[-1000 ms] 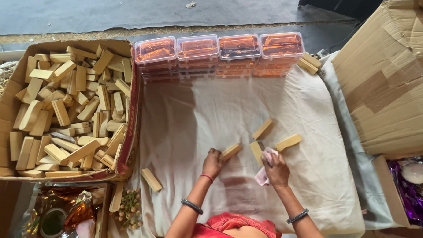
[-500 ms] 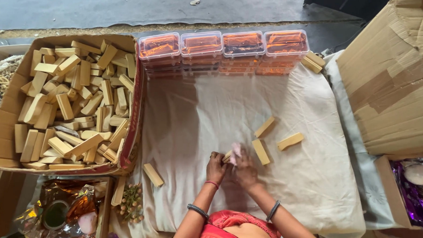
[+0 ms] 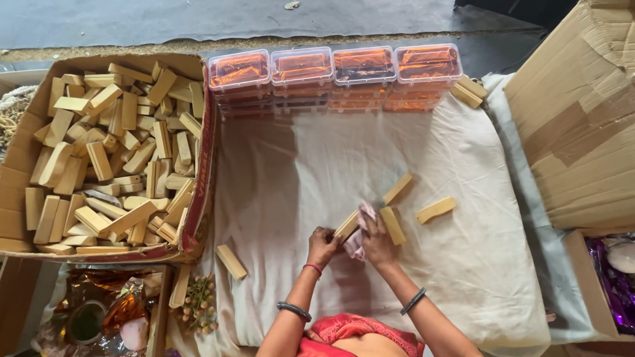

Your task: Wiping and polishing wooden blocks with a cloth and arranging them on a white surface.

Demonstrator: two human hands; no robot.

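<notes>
Centrally, a wooden block (image 3: pixel 346 225) is gripped by the left hand (image 3: pixel 322 244); a pink cloth (image 3: pixel 359 231) is pinched by right hand (image 3: pixel 377 241) fingers. Another block (image 3: pixel 393 226) lies at three o'clock.

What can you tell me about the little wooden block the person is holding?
The block is a small, flat, pale tan stick, like plain unpainted wood, with straight edges. It points slantwise, its far end tilted up to the right. The left hand grips its near end, and the right hand presses a pinkish cloth against its far end. It is held just above the cream sheet, close to three loose blocks of the same kind.
</notes>
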